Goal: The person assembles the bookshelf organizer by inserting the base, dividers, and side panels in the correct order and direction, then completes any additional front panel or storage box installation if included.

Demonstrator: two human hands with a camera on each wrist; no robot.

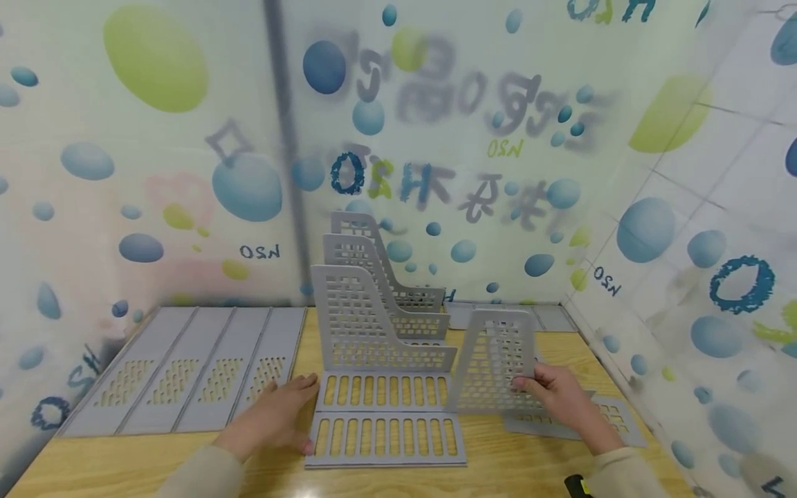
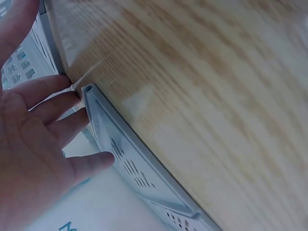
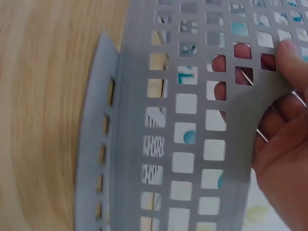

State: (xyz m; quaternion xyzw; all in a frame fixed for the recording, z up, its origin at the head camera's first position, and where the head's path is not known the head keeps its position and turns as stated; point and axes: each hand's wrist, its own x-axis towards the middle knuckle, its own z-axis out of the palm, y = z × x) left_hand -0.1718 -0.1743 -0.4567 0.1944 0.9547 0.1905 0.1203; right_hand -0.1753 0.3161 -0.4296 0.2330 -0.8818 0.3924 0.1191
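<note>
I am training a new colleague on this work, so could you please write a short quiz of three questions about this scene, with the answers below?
1. Which hand holds the upright grey panel at the right of the slotted base?
2. True or false: the large flat sheet on the table lies to the left of the slotted base.
3. In the head view, how many standing panels rise in a row behind the slots at the front of the base?
A) two
B) three
C) five

Key:
1. The right hand.
2. True.
3. B.
</note>
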